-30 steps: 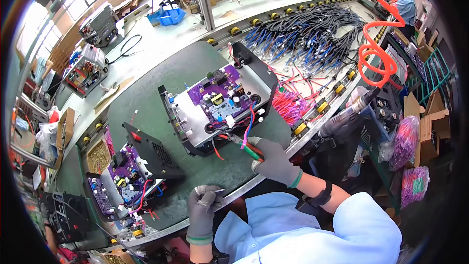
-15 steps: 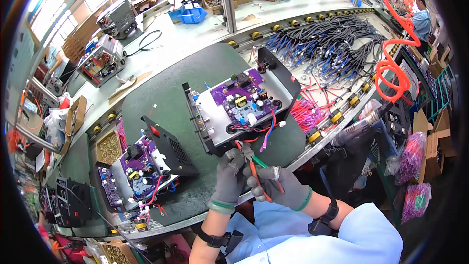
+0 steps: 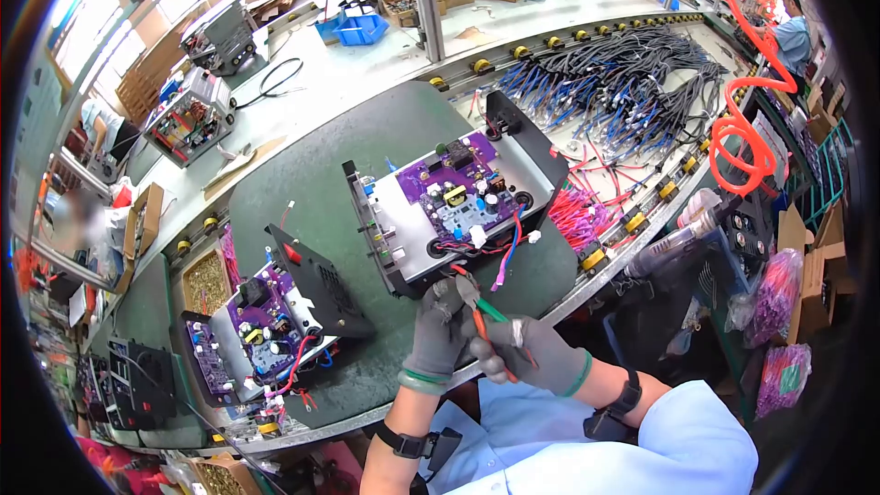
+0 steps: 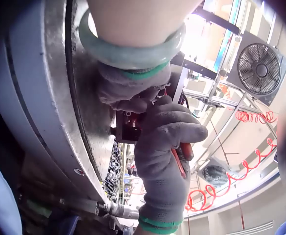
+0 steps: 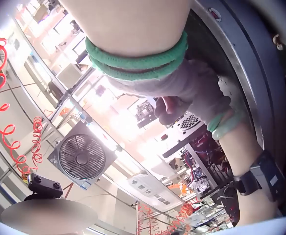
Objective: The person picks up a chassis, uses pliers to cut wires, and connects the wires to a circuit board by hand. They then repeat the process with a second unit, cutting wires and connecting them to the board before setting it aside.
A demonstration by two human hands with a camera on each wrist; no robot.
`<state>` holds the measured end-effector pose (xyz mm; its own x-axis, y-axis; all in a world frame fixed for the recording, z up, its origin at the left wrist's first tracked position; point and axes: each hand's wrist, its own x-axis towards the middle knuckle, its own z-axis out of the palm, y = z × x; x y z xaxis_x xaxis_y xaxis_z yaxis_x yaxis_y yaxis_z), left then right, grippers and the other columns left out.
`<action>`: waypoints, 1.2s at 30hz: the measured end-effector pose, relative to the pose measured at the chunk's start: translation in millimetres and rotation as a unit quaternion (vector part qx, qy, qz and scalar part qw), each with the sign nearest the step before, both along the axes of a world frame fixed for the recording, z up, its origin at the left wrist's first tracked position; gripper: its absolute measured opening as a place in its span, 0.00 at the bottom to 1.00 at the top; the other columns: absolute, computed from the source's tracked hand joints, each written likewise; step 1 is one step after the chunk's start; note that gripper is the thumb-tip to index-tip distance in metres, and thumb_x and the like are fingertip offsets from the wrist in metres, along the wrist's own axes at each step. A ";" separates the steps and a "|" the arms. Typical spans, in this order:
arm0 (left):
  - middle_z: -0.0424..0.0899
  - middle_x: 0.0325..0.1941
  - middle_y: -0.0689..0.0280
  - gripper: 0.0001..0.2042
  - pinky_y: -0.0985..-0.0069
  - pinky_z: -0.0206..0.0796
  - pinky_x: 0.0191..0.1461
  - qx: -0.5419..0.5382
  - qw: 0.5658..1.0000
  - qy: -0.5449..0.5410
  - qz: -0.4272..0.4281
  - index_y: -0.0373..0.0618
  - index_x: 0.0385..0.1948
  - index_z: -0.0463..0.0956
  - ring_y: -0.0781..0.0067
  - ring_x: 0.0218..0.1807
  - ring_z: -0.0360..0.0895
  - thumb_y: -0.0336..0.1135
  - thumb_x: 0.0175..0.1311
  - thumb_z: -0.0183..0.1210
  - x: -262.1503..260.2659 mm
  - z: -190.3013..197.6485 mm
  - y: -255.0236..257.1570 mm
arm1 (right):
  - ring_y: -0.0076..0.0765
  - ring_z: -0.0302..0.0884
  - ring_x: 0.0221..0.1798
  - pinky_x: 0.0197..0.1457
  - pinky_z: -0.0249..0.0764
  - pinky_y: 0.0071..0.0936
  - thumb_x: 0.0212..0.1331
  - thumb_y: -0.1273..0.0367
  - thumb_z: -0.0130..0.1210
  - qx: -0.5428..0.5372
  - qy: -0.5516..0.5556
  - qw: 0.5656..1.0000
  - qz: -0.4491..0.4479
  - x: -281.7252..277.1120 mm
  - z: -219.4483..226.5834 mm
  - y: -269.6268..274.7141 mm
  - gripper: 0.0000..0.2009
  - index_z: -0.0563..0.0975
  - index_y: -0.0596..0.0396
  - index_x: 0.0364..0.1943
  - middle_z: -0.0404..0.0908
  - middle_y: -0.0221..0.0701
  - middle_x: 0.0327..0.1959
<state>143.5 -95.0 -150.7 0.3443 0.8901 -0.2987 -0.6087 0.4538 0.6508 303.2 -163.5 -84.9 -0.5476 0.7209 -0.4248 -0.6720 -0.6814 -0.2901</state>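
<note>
In the head view, my gloved right hand grips pliers with orange and green handles. Their metal head points at the fingertips of my gloved left hand. The left fingers are curled in at a short red wire by the front edge of an open metal chassis. Inside that chassis lies a purple circuit board. The left wrist view shows both gloves meeting, with a red handle at the right palm. Fingers hide the wire's end.
A second open chassis stands left on the green mat. Bundled black and blue cables lie at the back right, with pink wires nearer. A coiled orange hose hangs at the right. The metal bench edge runs before me.
My left hand has come up from the bench edge to the chassis front, and the pliers have moved to its fingertips. Over the last half second the hands have hardly shifted.
</note>
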 end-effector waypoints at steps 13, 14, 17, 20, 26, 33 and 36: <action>0.81 0.27 0.71 0.05 0.81 0.68 0.33 -0.040 0.899 0.427 0.090 0.42 0.35 0.82 0.85 0.29 0.75 0.33 0.69 0.63 -185.0 58.1 -130.5 | 0.37 0.76 0.58 0.64 0.74 0.47 0.76 0.53 0.47 0.140 -0.233 0.889 -0.369 230.8 -156.7 105.5 0.22 0.73 0.53 0.64 0.79 0.34 0.55; 0.82 0.27 0.72 0.05 0.82 0.68 0.35 -0.012 0.844 0.511 0.164 0.42 0.33 0.83 0.86 0.31 0.76 0.33 0.68 0.63 -204.5 43.6 -144.4 | 0.33 0.78 0.53 0.60 0.76 0.41 0.73 0.55 0.51 0.183 -0.393 0.823 -0.366 228.5 -149.5 125.1 0.22 0.73 0.57 0.60 0.79 0.36 0.51; 0.86 0.26 0.66 0.04 0.73 0.75 0.36 0.034 0.708 0.642 0.292 0.43 0.36 0.84 0.74 0.30 0.82 0.31 0.65 0.65 -269.6 30.8 -164.1 | 0.37 0.77 0.50 0.56 0.72 0.32 0.66 0.61 0.55 0.139 -0.718 0.622 -0.281 276.8 -175.9 193.8 0.25 0.71 0.63 0.62 0.80 0.42 0.54; 0.86 0.46 0.51 0.21 0.63 0.76 0.52 0.059 0.550 0.795 0.247 0.44 0.56 0.80 0.52 0.47 0.85 0.35 0.60 0.67 -329.3 5.6 -166.5 | 0.38 0.77 0.41 0.49 0.74 0.34 0.61 0.62 0.58 0.188 -0.809 0.531 -0.167 291.9 -198.0 223.4 0.25 0.74 0.66 0.57 0.83 0.43 0.45; 0.82 0.57 0.57 0.29 0.62 0.73 0.61 0.164 0.799 0.570 0.094 0.44 0.62 0.72 0.60 0.58 0.80 0.37 0.58 0.72 -315.9 -4.1 -83.1 | 0.29 0.77 0.54 0.61 0.70 0.25 0.64 0.80 0.47 0.301 -0.677 0.557 -0.374 242.5 -122.3 187.7 0.21 0.74 0.62 0.62 0.81 0.34 0.53; 0.82 0.57 0.63 0.25 0.70 0.76 0.61 0.100 0.827 0.525 0.174 0.41 0.59 0.72 0.70 0.56 0.81 0.24 0.61 0.69 -301.9 -45.9 -68.1 | 0.22 0.79 0.45 0.49 0.77 0.22 0.71 0.74 0.52 0.499 -0.517 0.562 -0.411 81.1 118.7 95.1 0.18 0.75 0.61 0.63 0.82 0.32 0.48; 0.84 0.53 0.61 0.21 0.70 0.78 0.57 0.186 0.817 0.498 0.223 0.39 0.57 0.73 0.71 0.53 0.83 0.25 0.63 0.68 -273.5 -56.6 -63.7 | 0.27 0.84 0.40 0.44 0.81 0.25 0.59 0.78 0.57 0.692 -0.506 0.479 -0.188 0.9 159.2 110.6 0.18 0.81 0.60 0.54 0.85 0.34 0.40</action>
<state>-129.9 -158.7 -207.3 -0.2879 0.9536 0.0877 0.2559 -0.0116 0.9666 304.1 -52.9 74.3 -0.2870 0.6626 0.6918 0.2902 0.7484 -0.5964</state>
